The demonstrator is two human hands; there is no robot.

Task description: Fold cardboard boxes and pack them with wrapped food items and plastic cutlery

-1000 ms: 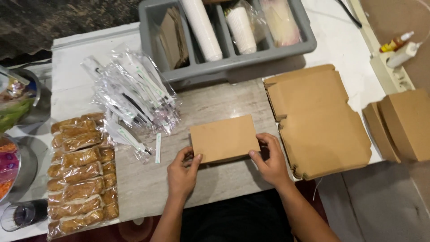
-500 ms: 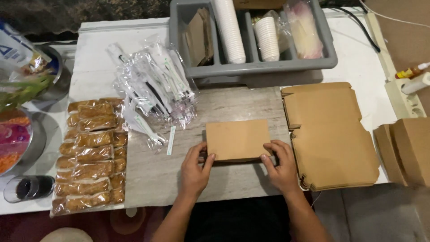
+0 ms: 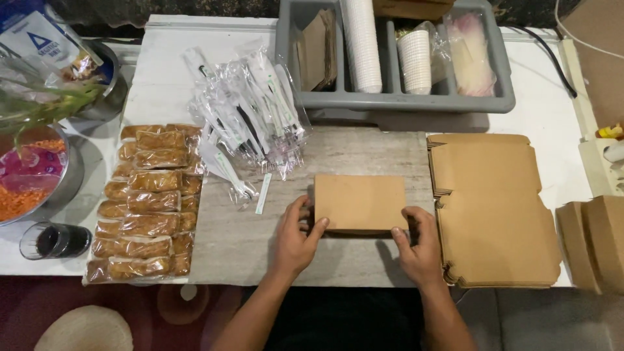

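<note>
Brown cardboard box (image 3: 359,201) at the near middle of the desk (image 3: 364,146), gripped at its left end by the left hand (image 3: 296,237) and at its right end by the right hand (image 3: 419,250), fingers of both curled closed against its sides. Flat cardboard blanks (image 3: 494,208) just right; wrapped cutlery packets (image 3: 250,117) and wrapped bars (image 3: 146,201) left; grey bin (image 3: 390,101) far.

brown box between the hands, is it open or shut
Shut: the brown box has its lid lying flat on top, left hand and right hand gripping its sides.
</note>
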